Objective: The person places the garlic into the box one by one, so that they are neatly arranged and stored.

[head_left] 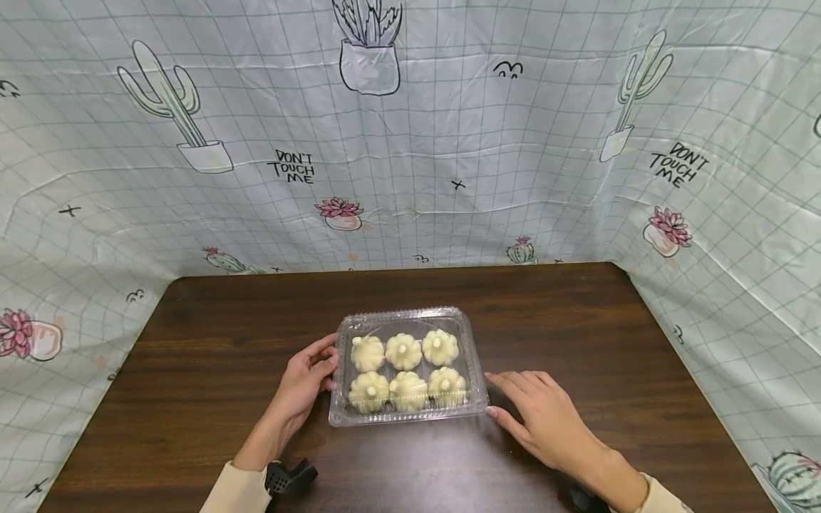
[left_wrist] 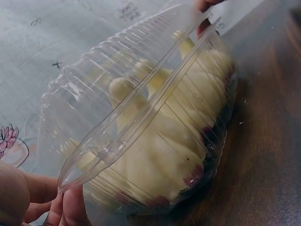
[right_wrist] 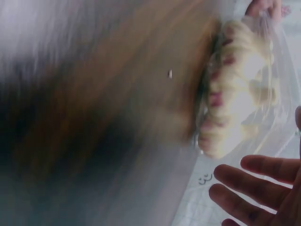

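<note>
A clear plastic clamshell box (head_left: pixel 410 420) holds several cream garlic bulbs (head_left: pixel 404 352) in two rows, stems up. Purple tints show low on the garlic bulbs (left_wrist: pixel 160 150) in the left wrist view. My left hand (head_left: pixel 301 385) pinches the rim at the box's left side, thumb and fingers (left_wrist: pixel 73 207) at the corner of lid and base. At the right side is my right hand (head_left: pixel 545 420), its thumb and forefinger tips right at the box's near right corner. In the right wrist view its fingers (right_wrist: pixel 254 186) are straight and spread.
The box is over the middle of a dark brown wooden table (head_left: pixel 212 342). Behind and at both sides hangs a pale checked cloth (head_left: pixel 410 142) printed with cacti. A black strap device (head_left: pixel 291 477) sits on my left wrist.
</note>
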`<state>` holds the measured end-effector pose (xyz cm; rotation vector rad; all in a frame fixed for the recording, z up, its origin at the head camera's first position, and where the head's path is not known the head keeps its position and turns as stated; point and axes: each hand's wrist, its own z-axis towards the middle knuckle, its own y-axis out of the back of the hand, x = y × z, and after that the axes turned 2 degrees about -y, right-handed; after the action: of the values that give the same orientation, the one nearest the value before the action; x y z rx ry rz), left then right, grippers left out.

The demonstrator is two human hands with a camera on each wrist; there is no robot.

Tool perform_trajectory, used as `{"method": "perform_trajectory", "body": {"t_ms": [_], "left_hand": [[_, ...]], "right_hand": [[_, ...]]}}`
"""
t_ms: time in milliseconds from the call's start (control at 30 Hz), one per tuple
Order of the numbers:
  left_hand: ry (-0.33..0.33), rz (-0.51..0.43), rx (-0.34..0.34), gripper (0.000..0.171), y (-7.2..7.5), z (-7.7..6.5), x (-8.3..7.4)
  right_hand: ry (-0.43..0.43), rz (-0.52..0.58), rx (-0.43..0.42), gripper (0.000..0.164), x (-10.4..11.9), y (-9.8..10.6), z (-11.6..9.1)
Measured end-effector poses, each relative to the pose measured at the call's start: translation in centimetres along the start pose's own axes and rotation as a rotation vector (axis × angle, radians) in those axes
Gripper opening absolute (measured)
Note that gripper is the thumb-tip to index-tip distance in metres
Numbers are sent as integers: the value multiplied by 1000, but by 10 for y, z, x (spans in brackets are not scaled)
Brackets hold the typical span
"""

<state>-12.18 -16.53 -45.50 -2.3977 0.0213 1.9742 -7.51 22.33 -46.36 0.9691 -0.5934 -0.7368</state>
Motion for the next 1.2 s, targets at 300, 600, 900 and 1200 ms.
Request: {"method": "perform_trajectory", "body": {"t_ms": [300, 600, 900, 1200], "left_hand": [[-5, -4, -6, 46, -1, 9, 0], [7, -2, -11, 46, -2, 12, -2], [18, 10, 2, 47, 0, 12, -3], [21, 8, 17, 47, 1, 13, -4]], "right_hand": [[-197, 122, 127, 32, 16, -2, -1], [-414, 388, 230, 29, 21, -3, 5], [-595, 1180, 446, 38, 10, -6, 18], [-709, 1415, 561, 36, 5, -12, 24]]}}
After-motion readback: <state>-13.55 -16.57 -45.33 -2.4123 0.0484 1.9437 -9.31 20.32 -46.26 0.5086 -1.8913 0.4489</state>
